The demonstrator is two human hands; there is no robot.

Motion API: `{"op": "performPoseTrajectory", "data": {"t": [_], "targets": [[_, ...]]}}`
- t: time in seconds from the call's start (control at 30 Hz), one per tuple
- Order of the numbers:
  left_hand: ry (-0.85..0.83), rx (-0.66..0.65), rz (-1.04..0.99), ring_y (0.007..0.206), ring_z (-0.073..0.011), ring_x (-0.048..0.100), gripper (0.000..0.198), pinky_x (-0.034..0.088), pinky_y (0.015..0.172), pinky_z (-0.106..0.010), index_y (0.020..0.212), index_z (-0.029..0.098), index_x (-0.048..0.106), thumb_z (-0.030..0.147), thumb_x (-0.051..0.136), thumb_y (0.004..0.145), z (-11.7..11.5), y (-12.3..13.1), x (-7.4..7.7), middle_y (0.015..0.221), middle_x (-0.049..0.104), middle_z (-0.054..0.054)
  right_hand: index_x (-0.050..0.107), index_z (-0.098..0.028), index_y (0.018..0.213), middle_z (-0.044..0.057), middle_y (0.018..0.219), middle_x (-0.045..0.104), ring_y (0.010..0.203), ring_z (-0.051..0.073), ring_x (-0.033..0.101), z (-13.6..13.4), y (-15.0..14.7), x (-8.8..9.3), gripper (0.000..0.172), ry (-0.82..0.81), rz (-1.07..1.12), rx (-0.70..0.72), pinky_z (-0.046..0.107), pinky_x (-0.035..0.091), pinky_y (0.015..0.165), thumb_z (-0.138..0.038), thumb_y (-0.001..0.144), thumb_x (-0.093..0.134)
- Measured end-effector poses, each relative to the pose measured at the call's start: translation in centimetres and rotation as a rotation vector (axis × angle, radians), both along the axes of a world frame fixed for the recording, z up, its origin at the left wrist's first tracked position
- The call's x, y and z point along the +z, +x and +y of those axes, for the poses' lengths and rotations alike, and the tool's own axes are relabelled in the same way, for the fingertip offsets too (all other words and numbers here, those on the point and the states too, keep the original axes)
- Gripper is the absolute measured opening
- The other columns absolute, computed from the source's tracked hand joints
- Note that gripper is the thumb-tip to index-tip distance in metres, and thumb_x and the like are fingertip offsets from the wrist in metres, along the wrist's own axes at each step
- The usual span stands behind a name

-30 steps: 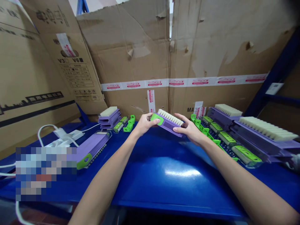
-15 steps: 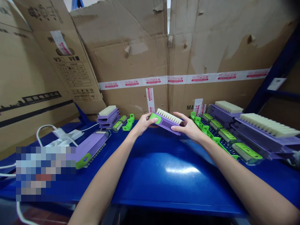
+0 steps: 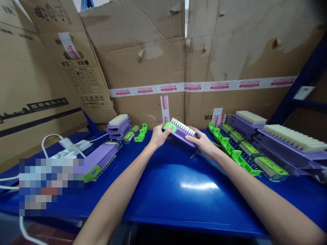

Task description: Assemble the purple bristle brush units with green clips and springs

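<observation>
A purple brush (image 3: 182, 136) with white bristles facing up and a green end piece (image 3: 169, 127) is held above the blue table, tilted down to the right. My left hand (image 3: 160, 136) grips its left end, the thumb pressed on the green piece. My right hand (image 3: 200, 140) is closed around the other end, thumb on the slotted side and fingers behind. Just below the right hand a thin metal coil spring (image 3: 195, 154) shows; whether it hangs from the brush or lies on the table I cannot tell.
At right stand green brackets (image 3: 226, 146), clear-and-green cartridges (image 3: 249, 148), springs and stacked purple brush bodies (image 3: 291, 136). More stacked bodies (image 3: 119, 126) are at back left, near a finished-looking brush (image 3: 102, 158) and a white power strip (image 3: 74, 148). Cardboard (image 3: 143, 68) walls the back.
The right hand has shifted slightly left along the brush. A coil spring now shows clearly beneath it. The left hand keeps its grip on the green end.
</observation>
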State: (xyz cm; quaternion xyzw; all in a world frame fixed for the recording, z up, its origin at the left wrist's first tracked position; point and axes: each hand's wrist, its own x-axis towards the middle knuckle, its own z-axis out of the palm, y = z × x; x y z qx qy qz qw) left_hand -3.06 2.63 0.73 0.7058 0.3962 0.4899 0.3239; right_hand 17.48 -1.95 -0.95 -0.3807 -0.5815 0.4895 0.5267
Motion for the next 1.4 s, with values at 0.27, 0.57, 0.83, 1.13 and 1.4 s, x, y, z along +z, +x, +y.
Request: {"op": "performPoseTrajectory", "data": {"t": [0.27, 0.57, 0.83, 1.13, 1.4], "targets": [[0.022, 0.031, 0.000, 0.045, -0.0155, 0.061, 0.050, 0.047, 0.043, -0.024, 0.085, 0.013, 0.060, 0.062, 0.050, 0.077, 0.3, 0.0, -0.3, 0.066, 0.064, -0.003, 0.045, -0.025, 0.136, 0.007, 0.124, 0.061, 0.109, 0.022, 0.059, -0.4, -0.1, 0.4, 0.076, -0.060, 0.069, 0.059, 0.038, 0.046, 0.098, -0.039, 0.068, 0.077], [-0.106, -0.075, -0.098, 0.040, -0.0129, 0.058, 0.057, 0.044, 0.038, -0.022, 0.091, 0.010, 0.060, 0.063, 0.053, 0.072, 0.0, 0.1, -0.1, 0.075, 0.068, -0.009, 0.047, -0.025, 0.134, 0.007, 0.122, 0.062, 0.108, 0.022, 0.060, -0.1, 0.5, 0.3, 0.073, -0.034, 0.060, 0.097, 0.040, 0.045, 0.099, -0.039, 0.068, 0.077], [-0.330, -0.297, -0.171, 0.075, -0.0214, 0.067, 0.058, 0.057, 0.064, -0.035, 0.107, 0.010, 0.055, 0.053, 0.065, 0.069, 0.1, -0.5, 0.6, 0.102, 0.067, -0.016, 0.048, -0.023, 0.132, 0.006, 0.098, 0.069, 0.093, 0.023, 0.065, 0.5, 0.9, 0.3, 0.080, -0.025, 0.123, -0.103, 0.041, 0.050, 0.091, -0.039, 0.060, 0.082], [-0.355, -0.367, -0.209, 0.094, -0.0243, 0.062, 0.054, 0.056, 0.073, -0.040, 0.115, 0.013, 0.056, 0.038, 0.071, 0.069, 0.1, -0.4, -0.1, 0.118, 0.060, -0.017, 0.058, -0.025, 0.119, 0.007, 0.107, 0.060, 0.107, 0.025, 0.058, 1.1, 1.3, 0.1, 0.070, 0.112, 0.142, -0.387, 0.044, 0.046, 0.097, -0.045, 0.057, 0.082], [-0.349, -0.305, -0.272, 0.090, -0.0229, 0.062, 0.052, 0.057, 0.068, -0.037, 0.114, 0.013, 0.054, 0.035, 0.070, 0.070, -0.5, 0.0, 0.1, 0.114, 0.061, -0.016, 0.058, -0.024, 0.119, 0.007, 0.107, 0.061, 0.108, 0.025, 0.057, 1.4, 1.1, -0.6, 0.067, 0.114, 0.102, -0.364, 0.042, 0.047, 0.094, -0.047, 0.060, 0.079]]}}
